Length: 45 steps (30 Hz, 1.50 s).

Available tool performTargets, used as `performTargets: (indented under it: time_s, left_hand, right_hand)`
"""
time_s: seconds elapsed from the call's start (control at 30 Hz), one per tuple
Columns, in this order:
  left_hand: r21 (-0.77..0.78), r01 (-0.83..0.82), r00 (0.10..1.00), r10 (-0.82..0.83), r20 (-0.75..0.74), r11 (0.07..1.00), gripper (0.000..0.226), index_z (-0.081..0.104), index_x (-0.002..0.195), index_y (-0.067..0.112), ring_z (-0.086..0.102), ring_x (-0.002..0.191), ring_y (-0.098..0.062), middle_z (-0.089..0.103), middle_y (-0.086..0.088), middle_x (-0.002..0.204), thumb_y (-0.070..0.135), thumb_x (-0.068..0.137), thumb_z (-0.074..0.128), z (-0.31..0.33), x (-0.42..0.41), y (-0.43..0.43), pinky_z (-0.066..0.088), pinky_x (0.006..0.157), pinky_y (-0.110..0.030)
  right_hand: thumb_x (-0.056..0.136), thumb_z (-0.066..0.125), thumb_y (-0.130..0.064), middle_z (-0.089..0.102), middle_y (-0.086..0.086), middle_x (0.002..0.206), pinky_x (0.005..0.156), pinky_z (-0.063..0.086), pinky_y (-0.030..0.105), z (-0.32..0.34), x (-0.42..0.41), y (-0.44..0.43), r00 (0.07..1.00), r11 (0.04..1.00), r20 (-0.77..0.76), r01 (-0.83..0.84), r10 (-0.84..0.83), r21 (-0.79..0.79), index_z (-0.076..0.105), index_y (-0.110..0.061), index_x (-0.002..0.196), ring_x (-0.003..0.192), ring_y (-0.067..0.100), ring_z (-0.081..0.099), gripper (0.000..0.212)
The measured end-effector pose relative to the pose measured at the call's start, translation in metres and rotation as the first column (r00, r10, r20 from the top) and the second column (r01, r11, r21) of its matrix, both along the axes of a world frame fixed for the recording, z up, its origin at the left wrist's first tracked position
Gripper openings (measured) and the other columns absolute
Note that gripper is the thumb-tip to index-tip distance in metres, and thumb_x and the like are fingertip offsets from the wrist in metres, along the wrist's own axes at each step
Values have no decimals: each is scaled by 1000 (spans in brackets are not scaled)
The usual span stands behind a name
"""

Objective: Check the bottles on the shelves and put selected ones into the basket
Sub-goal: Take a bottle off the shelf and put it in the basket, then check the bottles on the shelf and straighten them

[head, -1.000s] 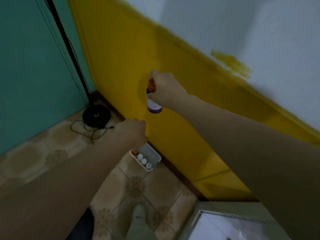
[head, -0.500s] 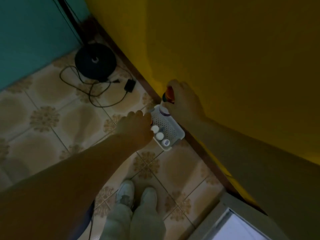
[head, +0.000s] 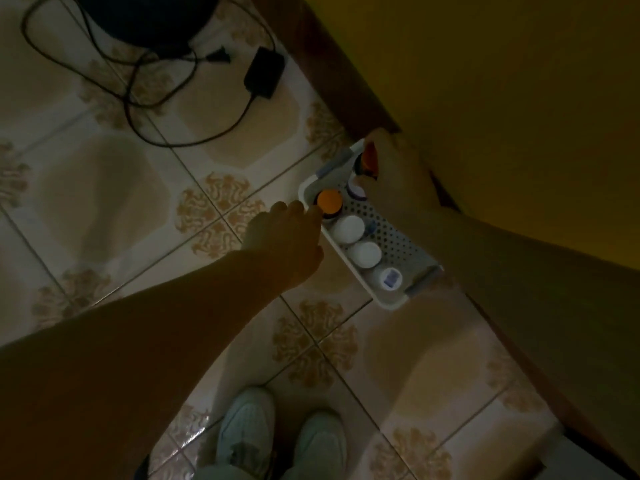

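Note:
A white perforated basket [head: 398, 244] lies on the tiled floor against the yellow wall. Inside it stand an orange-capped bottle [head: 329, 200], two white-capped bottles [head: 349, 229] [head: 365, 253] and one with a blue-marked lid [head: 390, 278]. My right hand [head: 398, 178] grips a bottle with an orange cap [head: 367, 160] by its top, low in the basket's far end; its body is mostly hidden. My left hand [head: 287, 237] reaches to the basket's near rim, fingertips touching beside the orange cap.
A black round device [head: 145, 19] with a tangled cable and a black power adapter [head: 264, 75] lie on the floor at upper left. My two pale shoes [head: 280, 441] stand below. A dark skirting board [head: 332, 81] runs along the yellow wall.
The view has tipped down toward the floor. My right hand has lowered the bottle from chest height into the basket's far end. My left hand has moved to the basket's rim.

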<state>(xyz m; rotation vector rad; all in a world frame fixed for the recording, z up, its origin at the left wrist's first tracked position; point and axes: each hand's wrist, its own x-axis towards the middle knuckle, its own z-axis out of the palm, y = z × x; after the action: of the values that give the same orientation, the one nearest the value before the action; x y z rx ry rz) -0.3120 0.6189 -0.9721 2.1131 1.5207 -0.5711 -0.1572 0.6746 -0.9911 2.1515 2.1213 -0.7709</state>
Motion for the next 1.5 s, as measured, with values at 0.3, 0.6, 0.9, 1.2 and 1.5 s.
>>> performTargets:
  time_s: [0.3, 0.6, 0.9, 1.2, 1.5]
  left_hand:
    - [61, 31, 999, -32, 19, 998, 60, 21, 145, 14, 45, 115, -30, 46, -11, 126, 39, 96, 44, -72, -6, 20, 40, 76, -35]
    - [16, 15, 1000, -15, -9, 1000, 67, 14, 147, 15, 44, 117, -30, 44, -11, 129, 43, 95, 45, -37, -9, 14, 43, 80, -37]
    - [40, 36, 997, -33, -65, 999, 46, 33, 131, 15, 45, 115, -27, 46, -9, 124, 41, 95, 44, 157, -15, 33, 32, 73, -32]
    - [232, 103, 994, -89, -71, 967, 46, 36, 135, 12, 49, 112, -28, 48, -11, 125, 37, 97, 45, 413, -16, 57, 44, 83, -37]
    - [365, 59, 998, -61, -5, 929, 24, 45, 110, 14, 48, 104, -28, 49, -9, 113, 33, 97, 44, 649, -15, 0, 37, 69, -36]
  right_hand:
    - [86, 69, -24, 40, 17, 140, 96, 44, 42, -85, -8, 17, 999, 998, -29, 42, -40, 43, 38, -8, 138, 125, 33, 44, 63]
    - [87, 67, -31, 33, 17, 143, 98, 39, 42, -45, -4, 12, 1000, 998, 3, -7, 7, -68, 32, -10, 142, 123, 36, 42, 68]
    - [97, 54, -31, 33, 17, 141, 97, 40, 41, 166, -24, 37, 974, 978, 125, -175, 188, -111, 27, -11, 143, 119, 36, 43, 57]
    - [92, 62, -24, 42, 15, 132, 76, 43, 37, 452, -47, 56, 958, 977, 193, -213, 212, -20, 37, -9, 135, 108, 32, 51, 52]
    - [90, 61, -19, 48, 16, 127, 72, 41, 34, 694, -57, 5, 954, 977, 268, -173, 134, 128, 43, -7, 124, 113, 34, 52, 41]
